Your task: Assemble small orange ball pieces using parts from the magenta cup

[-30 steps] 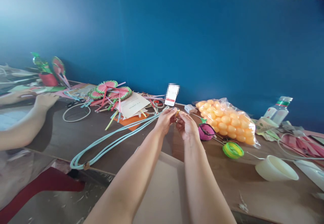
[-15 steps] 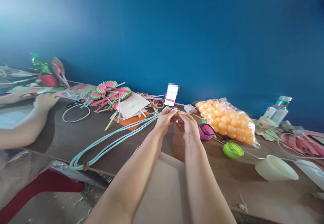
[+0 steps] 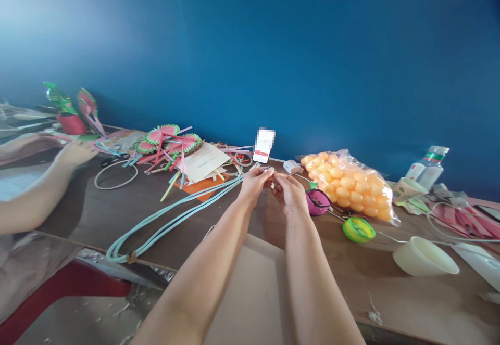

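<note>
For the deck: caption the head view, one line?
Left hand and right hand pinch a small item over the table, beside bagged orange balls.

table (image 3: pixel 117 204) is carrying clutter | bag of balls (image 3: pixel 351 183) is lying at 2 o'clock | ring (image 3: pixel 358 229) is lying at 3 | bowl (image 3: pixel 424 256) is sitting at 4 | board (image 3: pixel 253 293) is lying at 6 | tubing (image 3: pixel 167 220) is trailing toward 8 | hoop (image 3: pixel 115 175) is lying at 10 | fans (image 3: pixel 172 142) are lying at 11
</note>
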The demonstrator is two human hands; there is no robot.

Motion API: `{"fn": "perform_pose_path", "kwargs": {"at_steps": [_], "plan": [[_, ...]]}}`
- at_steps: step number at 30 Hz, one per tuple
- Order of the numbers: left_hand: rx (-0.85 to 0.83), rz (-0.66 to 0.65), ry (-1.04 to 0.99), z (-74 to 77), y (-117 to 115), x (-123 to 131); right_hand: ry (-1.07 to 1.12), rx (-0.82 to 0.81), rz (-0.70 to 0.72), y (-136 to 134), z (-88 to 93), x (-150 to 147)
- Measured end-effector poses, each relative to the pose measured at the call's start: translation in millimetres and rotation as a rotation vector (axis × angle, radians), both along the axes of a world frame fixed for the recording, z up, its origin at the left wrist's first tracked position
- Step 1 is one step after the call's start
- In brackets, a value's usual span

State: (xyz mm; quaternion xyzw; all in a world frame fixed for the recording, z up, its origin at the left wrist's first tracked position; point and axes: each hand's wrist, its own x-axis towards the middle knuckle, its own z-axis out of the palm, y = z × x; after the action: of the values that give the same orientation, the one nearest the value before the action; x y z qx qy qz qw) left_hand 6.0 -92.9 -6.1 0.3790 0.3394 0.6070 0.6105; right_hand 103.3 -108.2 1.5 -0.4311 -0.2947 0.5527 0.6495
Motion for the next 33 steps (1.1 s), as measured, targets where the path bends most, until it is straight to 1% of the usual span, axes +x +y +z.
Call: {"fn": "perform_pose_path", "kwargs": {"at_steps": [6, 12, 15, 20, 23, 28, 33], "plan": [[0.000, 0.005, 0.003, -0.7, 0.2, 0.2, 0.013, -0.021, 0.018, -2.8, 3.5, 1.0], [0.014, -0.041, -0.043, 1.4, -2.6, -0.2, 0.013, 0.002, 0.063, -4.7, 5.2, 0.1], [0.018, -0.041, -0.047, 2.6, -3.6, -0.3, 0.034, 0.003, 0.084, -4.1, 4.6, 0.1], [-0.011, -0.056, -0.086, 4.2, -4.3, -0.7, 0.062, 0.034, 0.083, -3.5, 4.3, -1.3], [-0.024, -0.058, -0.145, 5.6, -4.1, -1.0, 0.104, 0.071, 0.116, -4.4, 6.4, -1.8], [-0.076, -0.062, -0.190, 7.3, -3.6, -0.8, 0.172, 0.046, 0.118, -4.9, 8.1, -0.1], [-0.087, -0.069, -0.185, 4.6, -2.2, -0.5, 0.141, 0.052, 0.113, -2.2, 3.4, 0.0]]}}
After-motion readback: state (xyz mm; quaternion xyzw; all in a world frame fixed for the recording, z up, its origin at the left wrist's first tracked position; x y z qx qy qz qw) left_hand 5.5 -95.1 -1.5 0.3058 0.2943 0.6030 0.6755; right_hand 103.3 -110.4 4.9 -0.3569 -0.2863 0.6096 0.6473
